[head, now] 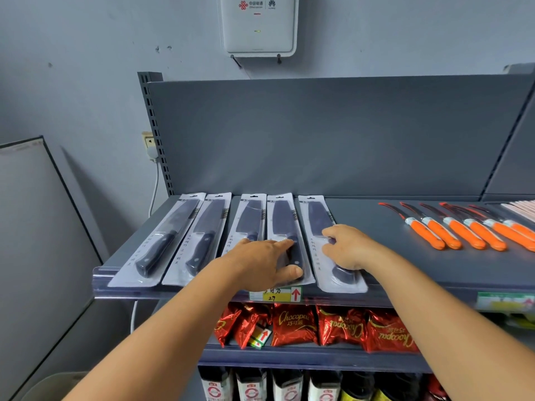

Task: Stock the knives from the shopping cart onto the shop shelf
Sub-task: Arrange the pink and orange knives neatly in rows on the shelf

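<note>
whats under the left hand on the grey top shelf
The left hand rests on two blister-packed black-handled knives, the third and fourth from the left. It covers the third's handle and part of the fourth's.

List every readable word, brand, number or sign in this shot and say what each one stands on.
"Chocopai": red snack bags under the shelf.
"29", handwritten, beside a red up arrow: price tag on the shelf edge.
Red knot logo with Chinese characters, and a Huawei logo: white wall box; small wording unreadable.
Vertical Chinese print: knife packs; too small to read.
Green tag at right: blurred.
Bottle labels: unreadable.
</note>
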Motion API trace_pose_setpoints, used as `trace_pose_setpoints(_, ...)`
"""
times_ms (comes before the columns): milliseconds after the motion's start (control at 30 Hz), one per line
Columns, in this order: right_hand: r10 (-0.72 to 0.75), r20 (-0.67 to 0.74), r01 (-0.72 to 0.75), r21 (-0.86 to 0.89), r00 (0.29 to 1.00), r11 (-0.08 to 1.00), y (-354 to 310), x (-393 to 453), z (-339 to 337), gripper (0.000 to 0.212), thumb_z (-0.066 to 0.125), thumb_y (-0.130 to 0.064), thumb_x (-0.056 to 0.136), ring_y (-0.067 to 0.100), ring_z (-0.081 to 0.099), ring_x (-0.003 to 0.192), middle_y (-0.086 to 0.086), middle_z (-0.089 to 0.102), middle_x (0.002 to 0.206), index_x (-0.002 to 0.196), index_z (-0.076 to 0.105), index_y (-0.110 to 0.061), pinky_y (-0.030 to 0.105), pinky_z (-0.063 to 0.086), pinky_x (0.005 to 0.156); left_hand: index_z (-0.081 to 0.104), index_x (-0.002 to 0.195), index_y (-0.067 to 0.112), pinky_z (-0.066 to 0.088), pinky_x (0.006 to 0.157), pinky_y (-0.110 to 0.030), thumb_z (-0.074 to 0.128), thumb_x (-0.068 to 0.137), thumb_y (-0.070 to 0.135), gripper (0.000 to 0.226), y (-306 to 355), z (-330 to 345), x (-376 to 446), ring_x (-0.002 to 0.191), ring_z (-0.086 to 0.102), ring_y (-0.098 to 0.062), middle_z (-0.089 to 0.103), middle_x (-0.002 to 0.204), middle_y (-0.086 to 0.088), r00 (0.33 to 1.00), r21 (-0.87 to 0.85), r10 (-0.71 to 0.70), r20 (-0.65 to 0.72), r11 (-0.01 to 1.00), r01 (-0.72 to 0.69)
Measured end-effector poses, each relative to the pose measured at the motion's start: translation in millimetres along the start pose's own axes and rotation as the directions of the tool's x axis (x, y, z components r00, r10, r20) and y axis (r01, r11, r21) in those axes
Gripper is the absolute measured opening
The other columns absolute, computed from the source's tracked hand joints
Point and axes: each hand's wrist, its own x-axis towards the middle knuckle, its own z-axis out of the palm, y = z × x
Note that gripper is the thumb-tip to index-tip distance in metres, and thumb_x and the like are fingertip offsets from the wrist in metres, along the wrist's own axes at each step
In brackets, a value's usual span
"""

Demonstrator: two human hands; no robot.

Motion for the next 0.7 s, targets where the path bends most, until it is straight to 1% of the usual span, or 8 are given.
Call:
trace_pose_setpoints(67,0.015,0.006,-0.015,0.010,1.000,1.000,-0.7,1.5,-0.7,0.027,0.042,-0.017,0.088,0.025,0.033,0.084,-0.006,0.030,0.073,0.064,0.030,-0.023,0.030,0.030,0.071,0.011,0.152,0.027,0.025,0.111,-0.041,0.034,0.094,0.060,0.070,0.2,-1.0,-1.0,0.135,0.037,-0.026,0.036,0.151,-0.002,1.000,-0.007,-0.002,0.004,1.000,0.002)
trace_pose_setpoints(267,0.013,-0.002,-0.013,0.035,1.000,0.999,-1.3,2.3,-2.0,0.024,0.042,-0.018,0.088,0.026,0.036,0.084,-0.003,0.037,0.077,0.065,0.034,-0.020,0.030,0.032,0.071,0.012,0.152,0.027,0.028,0.110,-0.041,0.036,0.094,0.058,0.070,-0.4,-1.8,0.1,0.133,0.039,-0.026,0.040,0.148,-0.003,1.000,-0.026,-0.019,0.023,0.999,0.020)
trace_pose_setpoints(400,-0.015,0.001,0.015,0.029,1.000,0.999,-2.1,3.5,-0.2,0.030,0.043,-0.017,0.089,0.025,0.032,0.085,-0.007,0.029,0.072,0.063,0.029,-0.025,0.029,0.029,0.072,0.012,0.152,0.026,0.029,0.109,-0.040,0.037,0.094,0.057,0.070,-1.4,-1.4,0.4,0.133,0.040,-0.026,0.039,0.149,-0.003,1.000,-0.034,-0.016,0.020,0.999,0.016)
trace_pose_setpoints(533,-0.036,0.003,0.036,0.022,0.999,0.999,-0.8,7.2,1.7,0.036,0.042,-0.018,0.090,0.024,0.029,0.086,-0.009,0.023,0.071,0.062,0.022,-0.029,0.028,0.028,0.068,0.012,0.152,0.026,0.029,0.109,-0.041,0.037,0.094,0.058,0.070,-1.6,-0.3,0.0,0.134,0.039,-0.027,0.038,0.149,-0.003,1.000,-0.038,-0.013,0.015,0.999,0.013)
trace_pose_setpoints(567,-0.049,-0.005,0.050,0.015,0.999,0.999,0.4,8.3,2.4,0.035,0.042,-0.018,0.089,0.024,0.030,0.086,-0.008,0.024,0.071,0.062,0.023,-0.028,0.028,0.028,0.067,0.012,0.152,0.025,0.029,0.109,-0.041,0.037,0.094,0.058,0.071,-1.9,0.1,0.7,0.133,0.039,-0.027,0.039,0.149,-0.003,1.000,-0.036,-0.013,0.007,0.999,0.013)
trace_pose_setpoints(633,-0.060,-0.015,0.060,0.001,0.998,0.998,-0.3,7.6,1.6,0.033,0.041,-0.017,0.090,0.024,0.031,0.085,-0.007,0.027,0.072,0.063,0.025,-0.027,0.026,0.025,0.059,0.012,0.152,0.024,0.028,0.109,-0.040,0.037,0.094,0.057,0.071,-2.2,-0.1,2.0,0.132,0.039,-0.026,0.040,0.147,-0.004,1.000,-0.021,-0.016,0.004,1.000,0.016)
trace_pose_setpoints(667,-0.037,0.013,0.037,-0.011,0.999,0.999,-1.2,5.3,1.0,0.032,0.040,-0.017,0.090,0.024,0.031,0.086,-0.006,0.030,0.074,0.063,0.026,-0.027,0.025,0.025,0.058,0.013,0.152,0.024,0.028,0.109,-0.040,0.037,0.094,0.057,0.070,-1.2,0.9,0.7,0.132,0.039,-0.026,0.040,0.147,-0.004,1.000,-0.019,-0.016,0.009,1.000,0.016)
trace_pose_setpoints(700,-0.049,0.017,0.048,0.005,0.999,0.999,-2.5,3.4,-0.3,0.031,0.039,-0.019,0.092,0.024,0.032,0.089,-0.005,0.036,0.081,0.065,0.028,-0.029,0.024,0.028,0.063,0.013,0.152,0.024,0.028,0.109,-0.040,0.037,0.094,0.057,0.070,-1.0,1.5,0.4,0.132,0.039,-0.026,0.040,0.148,-0.004,1.000,-0.023,-0.011,0.000,1.000,0.011)
